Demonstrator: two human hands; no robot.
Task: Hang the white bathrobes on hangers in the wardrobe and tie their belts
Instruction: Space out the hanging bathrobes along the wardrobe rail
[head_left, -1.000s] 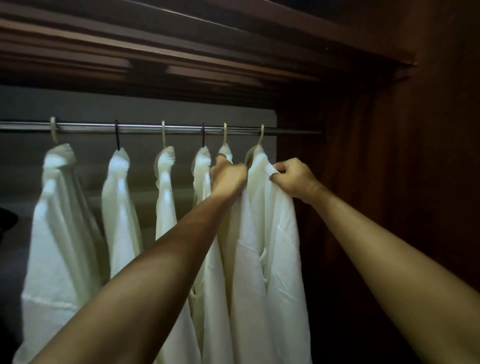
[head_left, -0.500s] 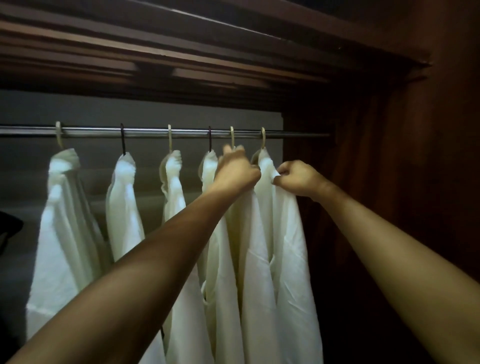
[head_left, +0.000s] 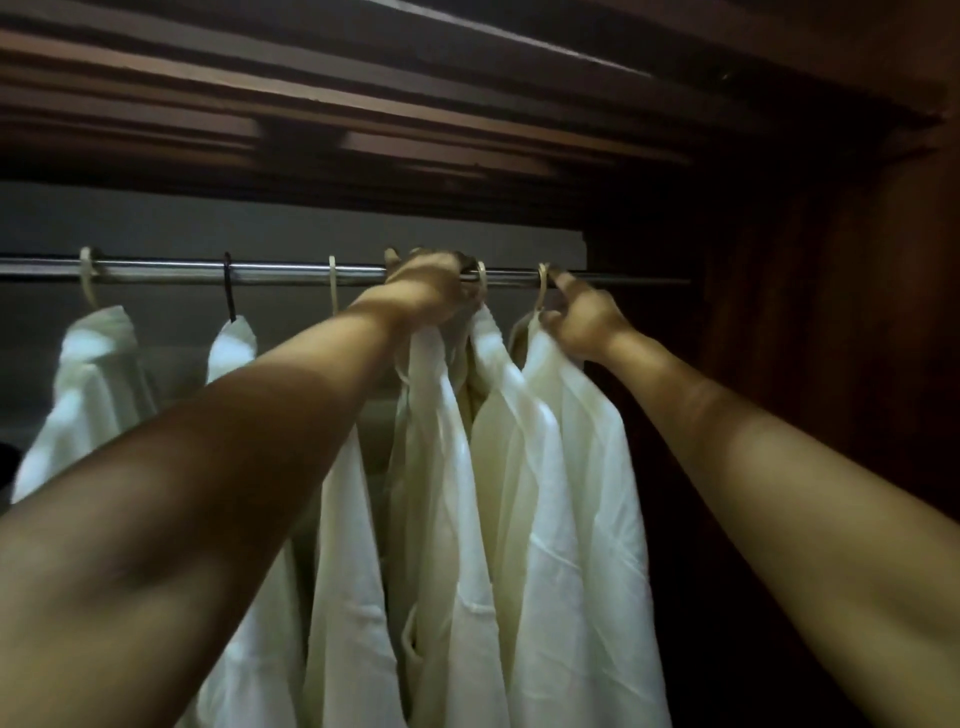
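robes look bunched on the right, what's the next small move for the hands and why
Probably slide the rightmost hanger right along the rail: the right hand grips its neck, bare rail lies beyond, and its robe crowds the neighbouring robe.

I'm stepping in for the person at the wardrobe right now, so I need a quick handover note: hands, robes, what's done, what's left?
Left hand: up at the rail, fingers curled beside the second hook from the right; what it grips is hidden.
Right hand: pinches the rightmost hanger hook.
Bathrobes: hang in a row on the rail, the right-hand ones bunched together.
Done: every robe in view is on a hanger.
Left: belts. No tied belt shows from here, so check each.
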